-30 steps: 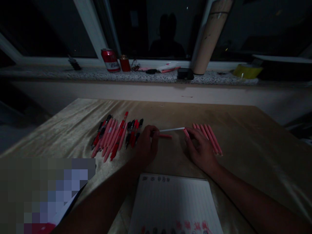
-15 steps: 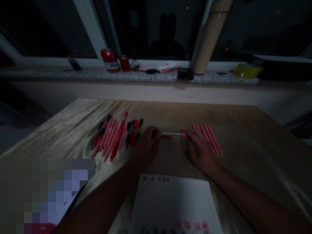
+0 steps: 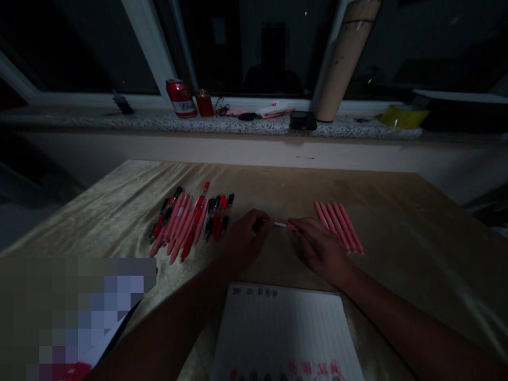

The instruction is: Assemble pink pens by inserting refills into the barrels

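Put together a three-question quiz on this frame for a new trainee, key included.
1. Multiple choice: what spans the gap between the left hand and right hand? a) yellow tape b) a slim white rod c) a black box
2. True or false: the red can stands on the windowsill.
3. Fill in: near the right hand lies a row of ____ pens.

Key: 1 b; 2 true; 3 pink.
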Demonstrator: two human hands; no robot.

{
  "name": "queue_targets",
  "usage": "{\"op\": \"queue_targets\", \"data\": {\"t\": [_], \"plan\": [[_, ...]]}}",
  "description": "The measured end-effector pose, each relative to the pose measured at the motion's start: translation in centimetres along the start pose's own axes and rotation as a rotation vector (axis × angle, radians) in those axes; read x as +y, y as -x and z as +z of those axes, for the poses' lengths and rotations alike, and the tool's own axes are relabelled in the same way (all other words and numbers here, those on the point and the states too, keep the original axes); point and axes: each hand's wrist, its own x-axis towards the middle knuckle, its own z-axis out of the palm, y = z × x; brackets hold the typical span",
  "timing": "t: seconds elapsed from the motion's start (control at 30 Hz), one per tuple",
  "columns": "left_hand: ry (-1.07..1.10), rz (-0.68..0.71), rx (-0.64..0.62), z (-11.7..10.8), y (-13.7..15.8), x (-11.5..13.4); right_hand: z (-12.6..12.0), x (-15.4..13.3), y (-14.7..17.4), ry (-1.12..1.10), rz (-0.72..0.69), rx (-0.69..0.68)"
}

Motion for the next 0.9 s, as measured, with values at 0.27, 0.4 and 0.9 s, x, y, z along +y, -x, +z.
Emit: {"op": "queue_targets", "data": {"t": [0.27, 0.4, 0.9], "plan": [[-0.076, 0.031, 0.073, 0.0, 0.1, -0.5, 0.3, 0.1, -0.1, -0.091, 0.103, 0.149], [-0.38, 0.051, 0.014, 0.3, -0.2, -1.0, 0.3, 0.2, -0.1, -0.083, 0.129, 0.186], [-0.661, 0.088, -0.142, 0.5, -0.1, -1.2, 0.3, 0.3, -0.1, -0.093, 0.13, 0.148]]}}
